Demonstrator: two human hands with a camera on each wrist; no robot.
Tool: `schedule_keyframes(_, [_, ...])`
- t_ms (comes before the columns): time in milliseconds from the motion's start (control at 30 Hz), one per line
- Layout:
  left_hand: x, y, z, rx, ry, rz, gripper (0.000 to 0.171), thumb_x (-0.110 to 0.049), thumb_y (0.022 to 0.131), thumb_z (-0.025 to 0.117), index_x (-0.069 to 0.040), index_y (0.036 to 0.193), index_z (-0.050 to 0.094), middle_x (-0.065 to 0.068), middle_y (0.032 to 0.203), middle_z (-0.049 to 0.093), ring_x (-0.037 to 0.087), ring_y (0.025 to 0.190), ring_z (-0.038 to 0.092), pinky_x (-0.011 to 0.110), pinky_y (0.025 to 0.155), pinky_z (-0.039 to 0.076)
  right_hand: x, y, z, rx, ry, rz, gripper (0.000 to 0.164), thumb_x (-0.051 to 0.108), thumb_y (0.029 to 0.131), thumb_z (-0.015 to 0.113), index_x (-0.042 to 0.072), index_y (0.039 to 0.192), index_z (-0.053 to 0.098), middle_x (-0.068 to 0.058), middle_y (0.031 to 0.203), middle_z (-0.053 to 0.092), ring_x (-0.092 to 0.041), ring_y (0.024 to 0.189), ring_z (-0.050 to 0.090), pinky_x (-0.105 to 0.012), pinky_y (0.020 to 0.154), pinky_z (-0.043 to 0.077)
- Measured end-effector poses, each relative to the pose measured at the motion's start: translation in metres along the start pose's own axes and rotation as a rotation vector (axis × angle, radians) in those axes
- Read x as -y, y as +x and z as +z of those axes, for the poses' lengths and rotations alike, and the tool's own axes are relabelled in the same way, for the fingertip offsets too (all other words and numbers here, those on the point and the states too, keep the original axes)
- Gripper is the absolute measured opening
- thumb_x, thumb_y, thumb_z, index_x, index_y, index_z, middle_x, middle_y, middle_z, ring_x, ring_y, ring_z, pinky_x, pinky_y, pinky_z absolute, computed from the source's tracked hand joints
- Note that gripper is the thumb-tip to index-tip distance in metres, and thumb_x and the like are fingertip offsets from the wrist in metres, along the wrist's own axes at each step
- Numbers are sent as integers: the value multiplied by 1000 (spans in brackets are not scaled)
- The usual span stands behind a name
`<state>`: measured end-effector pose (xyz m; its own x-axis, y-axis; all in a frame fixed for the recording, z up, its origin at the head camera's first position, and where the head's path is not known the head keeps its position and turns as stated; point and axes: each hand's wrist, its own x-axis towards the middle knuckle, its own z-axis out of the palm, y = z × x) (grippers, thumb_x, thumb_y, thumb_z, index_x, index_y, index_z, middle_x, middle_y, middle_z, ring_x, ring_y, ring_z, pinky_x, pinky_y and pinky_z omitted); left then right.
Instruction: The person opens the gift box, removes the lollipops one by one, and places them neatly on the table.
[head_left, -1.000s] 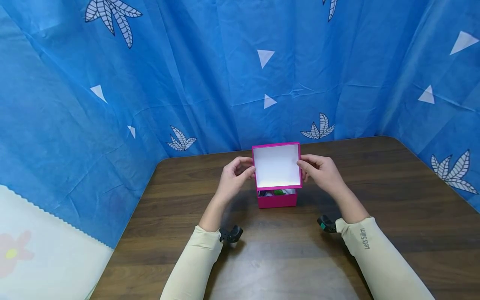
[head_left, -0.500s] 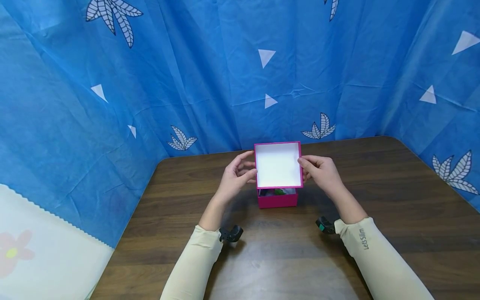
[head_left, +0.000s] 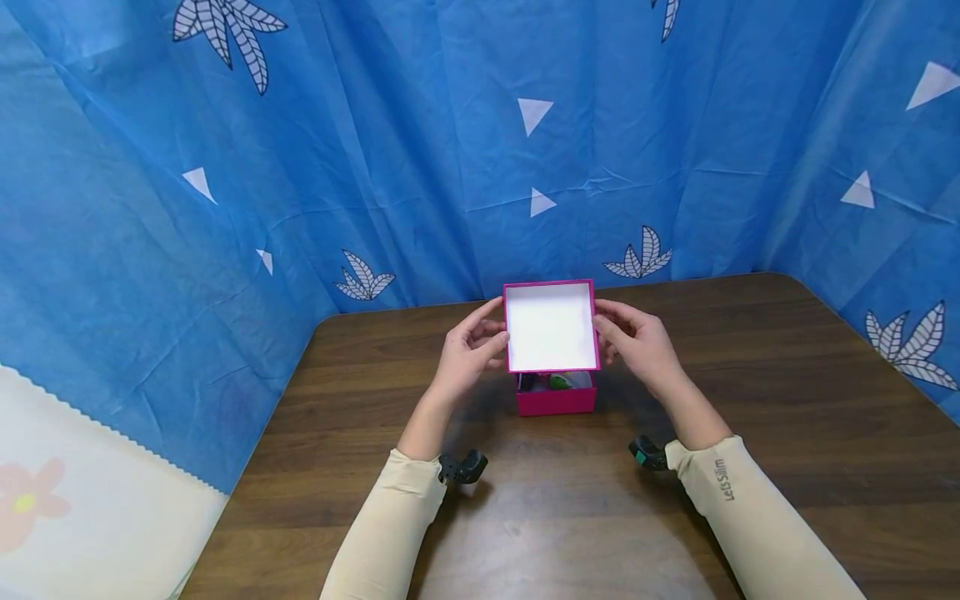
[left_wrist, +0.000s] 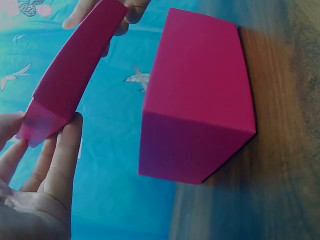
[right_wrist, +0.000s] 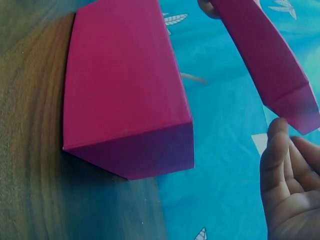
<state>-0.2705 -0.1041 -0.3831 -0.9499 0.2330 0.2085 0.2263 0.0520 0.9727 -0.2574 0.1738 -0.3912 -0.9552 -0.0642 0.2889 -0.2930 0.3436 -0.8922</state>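
A pink box lid (head_left: 551, 327), its white inside facing the head camera, is held tilted up above and behind a pink box (head_left: 556, 403). My left hand (head_left: 467, 348) pinches the lid's left side, thumb in front and fingers spread behind. At the lid's right side, my right hand (head_left: 637, 342) grips the edge between thumb and fingers. Both wrist views show the lid raised apart from the box, which stands on the table. Inside the box lie a green item (head_left: 559, 382) and something dark (head_left: 527, 382); the lid partly hides them.
The brown wood-grain table (head_left: 525, 517) reaches back to a blue curtain (head_left: 450, 167) with white leaf and triangle prints. A white cloth with a flower print (head_left: 90, 492) hangs at the left. Black wrist cameras sit at both cuffs.
The lid has risen slightly and, since half a second ago, shifted a little left with both hands. More of the box's inside now shows below it. The box stays in place.
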Motion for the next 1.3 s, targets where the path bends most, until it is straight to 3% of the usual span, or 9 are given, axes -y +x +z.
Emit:
schedule_keyframes(133, [-2, 1, -6, -49, -22, -36, 53, -15, 94, 68, -32, 142, 55, 18, 118, 66, 19, 92, 71, 37, 71, 62, 4, 0, 5, 5, -54, -126, 54, 28, 97, 64, 17, 148, 50, -14, 133, 60, -22, 81, 65, -21, 64, 56])
schedule_keyframes(267, [-4, 1, -15, -60, -25, -71, 52, -20, 94, 68, -35, 142, 55, 16, 119, 66, 19, 94, 72, 38, 73, 62, 10, -2, 12, 24, -106, -199, 59, 20, 94, 69, 15, 149, 48, -13, 143, 53, -23, 100, 64, -15, 72, 54])
schedule_keyframes(567, [-9, 0, -38, -43, 13, -130, 51, -28, 95, 68, -31, 143, 54, 15, 118, 66, 19, 93, 72, 48, 83, 60, 18, -1, 26, 140, -153, -170, 75, 24, 87, 77, 15, 152, 43, -12, 150, 48, -27, 110, 62, -26, 78, 55])
schedule_keyframes(767, [-15, -4, -60, -11, 21, -156, 54, -25, 95, 67, -26, 147, 50, 18, 122, 65, 18, 91, 72, 40, 79, 62, 25, 2, 45, 193, -171, -172, 84, 24, 82, 82, 12, 154, 40, -13, 151, 47, -30, 115, 63, -45, 86, 59])
schedule_keyframes(933, [-18, -7, -73, -9, 52, -183, 54, -27, 97, 65, -25, 148, 49, 19, 125, 63, 18, 93, 70, 36, 76, 62, 31, 3, 61, 198, -168, -173, 84, 22, 81, 83, 10, 153, 41, -14, 149, 49, -31, 114, 64, -48, 88, 59])
schedule_keyframes(1133, [-19, -12, -86, -84, 109, -188, 49, -30, 97, 64, -19, 144, 55, 15, 130, 62, 19, 98, 65, 32, 77, 61, 34, 2, 78, 188, -150, -177, 81, 23, 81, 83, 10, 151, 44, -14, 147, 50, -34, 115, 65, -45, 89, 59])
schedule_keyframes(1300, [-19, -13, -96, -166, 157, -184, 45, -27, 96, 67, -11, 138, 61, 16, 132, 62, 20, 101, 62, 31, 85, 59, 40, 1, 88, 183, -135, -153, 79, 24, 79, 84, 11, 148, 48, -12, 146, 49, -33, 119, 63, -45, 89, 59])
